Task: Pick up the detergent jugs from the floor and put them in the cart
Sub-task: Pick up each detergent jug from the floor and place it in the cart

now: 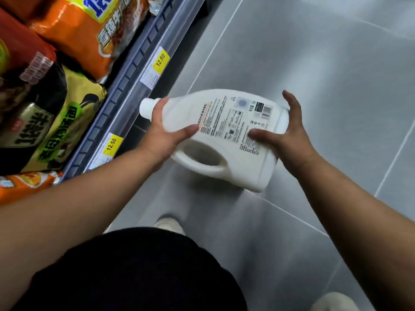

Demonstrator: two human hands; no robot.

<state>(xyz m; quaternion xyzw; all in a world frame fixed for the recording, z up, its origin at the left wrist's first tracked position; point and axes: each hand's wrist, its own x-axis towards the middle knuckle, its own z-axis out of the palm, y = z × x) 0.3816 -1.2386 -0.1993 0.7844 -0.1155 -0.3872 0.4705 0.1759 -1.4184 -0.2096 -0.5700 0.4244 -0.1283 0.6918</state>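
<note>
We start at the left fingers [162, 103]: they curl over the far shoulder of the jug [247, 171], just beside its white cap [147, 107], while the left thumb [186, 131] lies flat across the near face. The left hand [166, 138] grips the jug's neck end that way.

On the other end, the right fingers [292, 104] stand straight and close together against the jug's base. The right thumb [258, 133] presses on the printed label [233, 117] - so the right hand [292, 144] clamps the bottom corner between thumb and fingers.

Between the two hands we see the jug on its side, label up, held clear of the floor [314, 52]. Its cap points left and its handle [202, 166] faces the person.

Left of the jug, near the cap, runs a grey shelf edge [134, 70] with yellow price tags [160, 60]. Beyond that edge lie orange and yellow noodle packets [89, 30].

Below the jug we make out dark clothing [134, 265] and a pale shoe [169, 223] - a second shoe [334, 301] sits lower right. Grey floor tiles spread behind the jug on every other side.
</note>
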